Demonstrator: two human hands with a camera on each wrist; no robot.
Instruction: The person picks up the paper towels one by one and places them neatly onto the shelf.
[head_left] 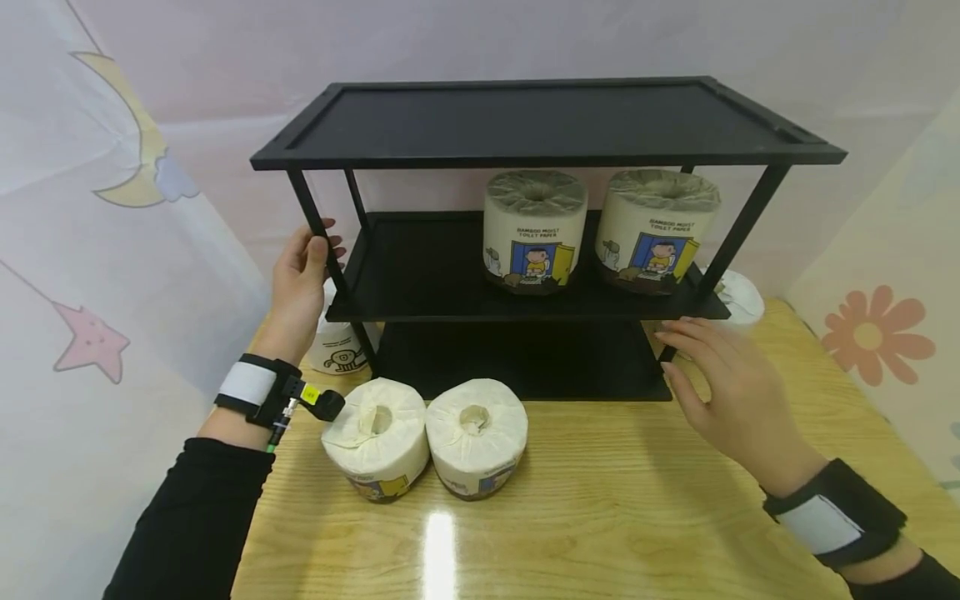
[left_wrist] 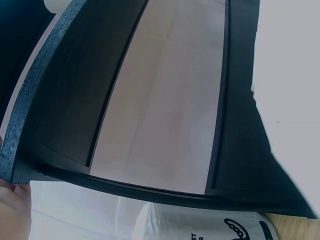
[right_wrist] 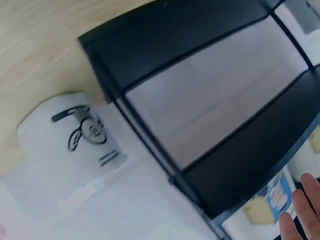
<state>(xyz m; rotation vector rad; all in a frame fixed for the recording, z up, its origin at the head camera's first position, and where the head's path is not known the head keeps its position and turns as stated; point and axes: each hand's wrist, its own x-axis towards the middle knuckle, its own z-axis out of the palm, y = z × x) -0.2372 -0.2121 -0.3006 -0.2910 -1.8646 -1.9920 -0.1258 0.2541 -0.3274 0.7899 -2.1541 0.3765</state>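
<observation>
A black three-tier rack [head_left: 555, 121] stands on the table. My left hand [head_left: 300, 283] grips its left front post, thumb in front and fingers behind. Beside the middle tier's right front corner is my right hand [head_left: 723, 392], fingers extended; whether they touch the rack I cannot tell. In the right wrist view, those fingers [right_wrist: 302, 210] appear near the rack's edge. Two wrapped toilet paper rolls [head_left: 535, 233] [head_left: 657, 233] stand on the right half of the middle tier. Two more toilet paper rolls [head_left: 375, 437] [head_left: 477, 437] stand side by side before the rack.
A white wrapped roll [head_left: 335, 348] is behind the rack's left side, partly hidden. Another white roll [head_left: 741, 298] sits past its right side, partly covered by the right hand. Wood-grain table [head_left: 585, 500] lies in front; a printed cloth [head_left: 480, 42] hangs around it.
</observation>
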